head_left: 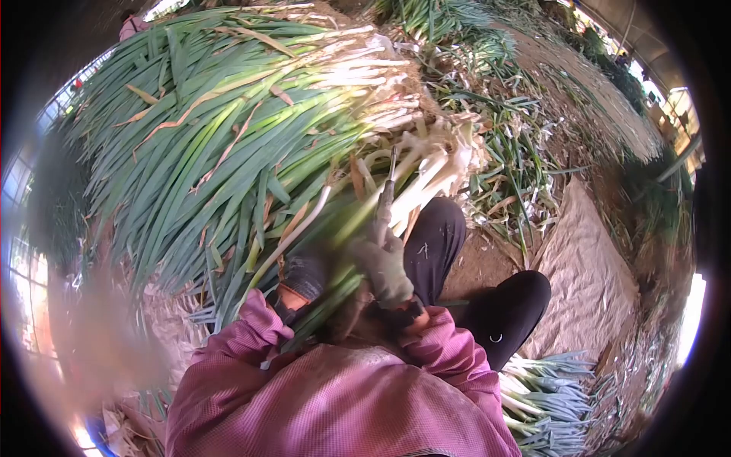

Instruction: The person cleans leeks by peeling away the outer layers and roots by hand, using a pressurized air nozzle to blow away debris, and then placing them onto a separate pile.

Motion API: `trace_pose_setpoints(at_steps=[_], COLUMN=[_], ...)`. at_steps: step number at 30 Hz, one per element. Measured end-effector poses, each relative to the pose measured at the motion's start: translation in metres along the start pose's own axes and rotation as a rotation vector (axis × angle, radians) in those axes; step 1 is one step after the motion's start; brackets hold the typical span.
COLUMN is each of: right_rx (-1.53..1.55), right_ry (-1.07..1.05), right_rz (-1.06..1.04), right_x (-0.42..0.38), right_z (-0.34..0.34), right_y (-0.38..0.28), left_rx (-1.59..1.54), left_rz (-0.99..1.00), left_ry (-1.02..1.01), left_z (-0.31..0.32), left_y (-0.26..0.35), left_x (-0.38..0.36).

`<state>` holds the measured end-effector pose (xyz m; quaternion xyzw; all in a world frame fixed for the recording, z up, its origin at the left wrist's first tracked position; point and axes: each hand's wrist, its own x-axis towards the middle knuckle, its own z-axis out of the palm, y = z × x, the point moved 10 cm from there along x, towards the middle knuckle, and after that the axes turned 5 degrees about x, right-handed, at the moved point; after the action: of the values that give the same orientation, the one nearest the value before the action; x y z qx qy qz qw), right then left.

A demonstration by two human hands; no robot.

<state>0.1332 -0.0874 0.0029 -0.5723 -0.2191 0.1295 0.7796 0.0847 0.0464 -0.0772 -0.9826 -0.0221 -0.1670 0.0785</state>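
Observation:
My right hand [384, 272], in a pale dirty glove, is closed around the handle of a narrow-bladed knife [388, 188], its tip pointing up and away from me. My left hand [306, 277] wears a dark glove and is beside blurred green onions [340, 293] that slant across my lap between both hands. Its fingers are mostly hidden behind the leaves but appear closed on them. Just beyond the knife, several green onions with thick white stems [426, 179] and roots lie against my knee. A large heap of green onions [221, 145] spreads out ahead and to the left.
Loose leaves and peeled scraps [514, 160] litter the ground on the right. A brown paper-like sheet [582, 282] lies beside my bent knee [510, 312]. Another stack of green onions [544, 400] sits at the lower right. A person in pink [133, 27] is at the far upper left.

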Motion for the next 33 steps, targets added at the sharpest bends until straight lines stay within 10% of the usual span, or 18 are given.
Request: trace_pose_setpoints(at_steps=[3, 4, 7, 10, 18, 23, 29, 33], right_rx=[0.187, 0.298, 0.175, -0.004, -0.203, -0.22, -0.152, 0.034], right_ry=[0.172, 0.299, 0.641, 0.652, 0.532, 0.754, 0.035, -0.528], right_rz=[-0.006, 0.052, 0.141, 0.271, 0.485, 0.199, -0.366, 0.207], right_x=[-0.001, 0.001, 0.006, 0.0, -0.027, -0.013, 0.04, 0.018], right_z=[-0.021, -0.039, -0.141, -0.221, -0.242, -0.242, -0.062, 0.01], right_y=[-0.008, -0.003, 0.031, 0.081, 0.146, 0.082, -0.079, -0.012], left_rx=[0.086, 0.11, -0.034, 0.056, -0.413, -0.745, -0.831, -0.997], left_rz=[-0.048, -0.151, -0.469, -0.541, -0.426, -0.464, -0.38, -0.324], left_ry=[-0.042, -0.457, -0.129, -0.559, 0.126, -0.036, -0.1, -0.253], left_z=[-0.003, -0.006, -0.062, 0.003, -0.084, -0.135, -0.144, -0.165], left_y=[-0.005, -0.019, -0.075, -0.117, -0.113, -0.103, -0.077, -0.051], left_x=[-0.011, -0.005, -0.026, -0.065, -0.092, -0.096, -0.101, -0.092])
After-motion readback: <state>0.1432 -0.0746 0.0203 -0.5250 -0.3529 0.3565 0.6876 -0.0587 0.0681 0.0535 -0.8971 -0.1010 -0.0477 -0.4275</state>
